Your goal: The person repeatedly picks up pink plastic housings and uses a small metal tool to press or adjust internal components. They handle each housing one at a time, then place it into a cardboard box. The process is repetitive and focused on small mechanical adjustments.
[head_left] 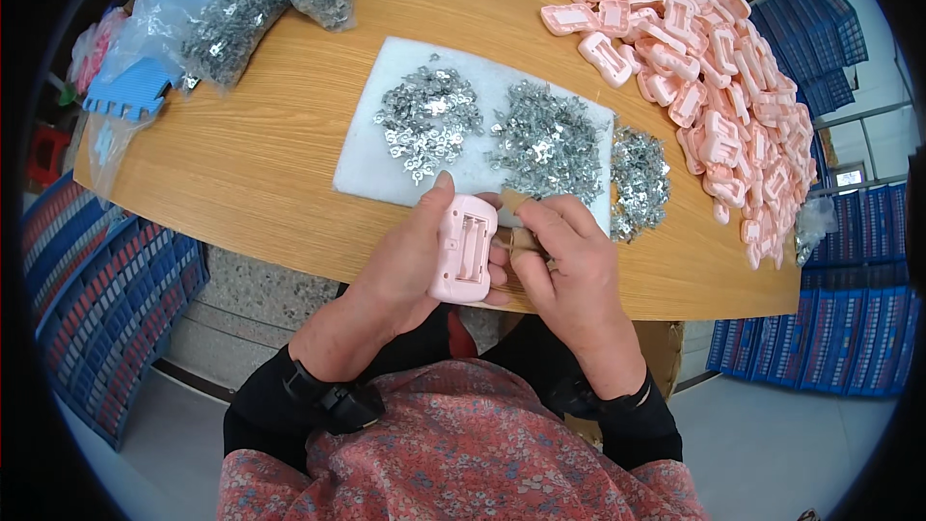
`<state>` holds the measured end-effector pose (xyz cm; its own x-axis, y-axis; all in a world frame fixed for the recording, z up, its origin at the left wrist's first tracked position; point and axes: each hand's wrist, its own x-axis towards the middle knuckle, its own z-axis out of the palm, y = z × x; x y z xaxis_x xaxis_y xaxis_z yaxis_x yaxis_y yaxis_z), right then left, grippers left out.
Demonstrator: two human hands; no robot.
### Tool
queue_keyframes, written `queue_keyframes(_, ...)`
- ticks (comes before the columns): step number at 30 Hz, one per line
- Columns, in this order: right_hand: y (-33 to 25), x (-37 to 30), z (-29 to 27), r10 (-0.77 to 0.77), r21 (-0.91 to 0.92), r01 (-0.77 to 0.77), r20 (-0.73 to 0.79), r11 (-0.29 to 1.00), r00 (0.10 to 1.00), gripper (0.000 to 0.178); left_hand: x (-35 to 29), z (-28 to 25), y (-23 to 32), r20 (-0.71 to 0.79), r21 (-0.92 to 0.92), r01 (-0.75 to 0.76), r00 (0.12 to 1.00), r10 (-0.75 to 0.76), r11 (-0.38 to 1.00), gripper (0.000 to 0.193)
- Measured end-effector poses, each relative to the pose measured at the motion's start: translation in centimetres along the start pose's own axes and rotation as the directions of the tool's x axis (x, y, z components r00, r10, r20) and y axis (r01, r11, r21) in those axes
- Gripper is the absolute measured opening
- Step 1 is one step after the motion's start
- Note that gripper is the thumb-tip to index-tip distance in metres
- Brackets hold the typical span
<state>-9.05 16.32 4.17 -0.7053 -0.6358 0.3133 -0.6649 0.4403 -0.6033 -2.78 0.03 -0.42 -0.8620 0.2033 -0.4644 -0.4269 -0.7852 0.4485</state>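
My left hand [400,256] is closed around a pale pink plastic battery housing [467,249], held upright above the table's near edge. Its open battery compartment with long slots faces up toward me. Just right of the housing is my right hand [584,270], thumb and fingers drawn together. Tan wraps cover some of its fingertips, and whatever they pinch is too small or hidden to name. Beyond both hands lies a white foam sheet [362,169] bearing two heaps of small silvery metal contact pieces [548,145]. Another metal heap [640,183] sits against the sheet's right edge.
A large pile of pink housings [714,77] covers the table's right side. Clear plastic bags of metal pieces [231,34] and a blue foam mat piece [130,89] occupy the far left of the wooden table [260,174]. Blue racks stand left [116,280] and right [820,338].
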Motion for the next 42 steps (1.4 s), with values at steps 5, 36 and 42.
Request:
queue_keyframes(5,0.8,-1.0,0.3,0.361,0.586,-0.45,0.271,0.673,0.892,0.023,-0.3,0.3,-0.2,0.179,0.068,-0.058,0.983,0.045,0.996,0.064)
queue_keyframes(36,2.2,-2.8,-0.5,0.336,0.726,-0.399,0.241,0.56,0.91,0.029,-0.4,0.1,-0.9,0.332,0.19,-0.191,0.936,0.121,0.963,0.04)
queue_keyframes(42,3.0,-2.6,-1.5,0.378,0.63,-0.507,0.341,0.588,0.861,0.029,-0.7,-0.2,-1.4,0.334,0.107,-0.065,0.942,0.026,0.992,0.043)
